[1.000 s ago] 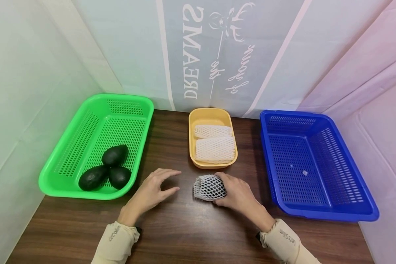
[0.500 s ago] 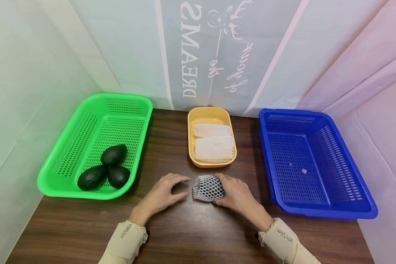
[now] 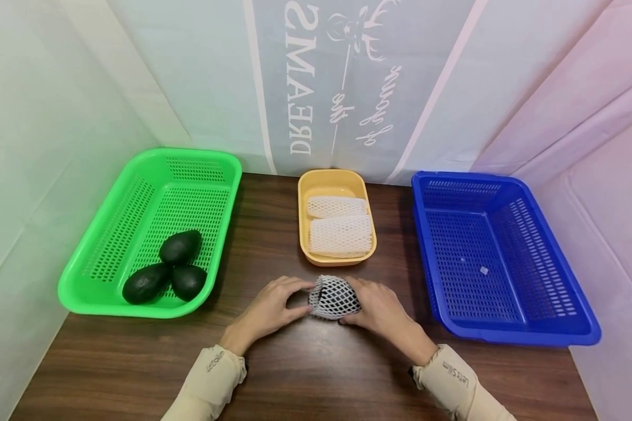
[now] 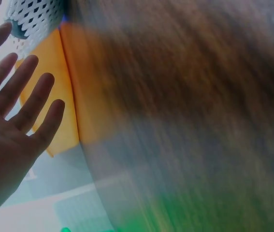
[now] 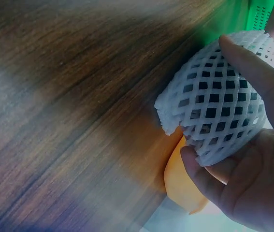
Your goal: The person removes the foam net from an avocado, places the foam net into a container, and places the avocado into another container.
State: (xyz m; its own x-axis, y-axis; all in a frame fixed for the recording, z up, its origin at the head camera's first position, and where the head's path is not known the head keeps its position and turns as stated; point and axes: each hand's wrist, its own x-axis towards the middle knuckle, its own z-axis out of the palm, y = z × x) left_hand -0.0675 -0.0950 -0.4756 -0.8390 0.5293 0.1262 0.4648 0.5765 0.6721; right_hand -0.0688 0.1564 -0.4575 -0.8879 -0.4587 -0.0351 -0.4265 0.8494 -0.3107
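A dark avocado in a white foam net sleeve (image 3: 337, 298) is at the middle of the table's front part, its dark skin showing through the mesh. My right hand (image 3: 381, 310) grips its right end, thumb on one side and fingers on the other, as the right wrist view (image 5: 252, 179) also has it. At the sleeve's left end is my left hand (image 3: 271, 310), thumb and fingertips right at the net's edge. In the left wrist view its fingers (image 4: 35, 96) are spread and nearly straight. Several similar dark avocados (image 3: 146, 283), bare of netting, lie in the green basket (image 3: 226, 216).
Behind the hands stands a yellow tray (image 3: 305, 234) with white foam net sleeves (image 3: 340, 235) in it. The green basket is at left, a blue basket (image 3: 505, 336) at right. A printed cloth (image 3: 342, 88) hangs behind the wooden table (image 3: 316, 374).
My left hand has moved right, from beside the green basket up to the sleeve's left end. The right hand keeps its grip, and the netted avocado has turned slightly.
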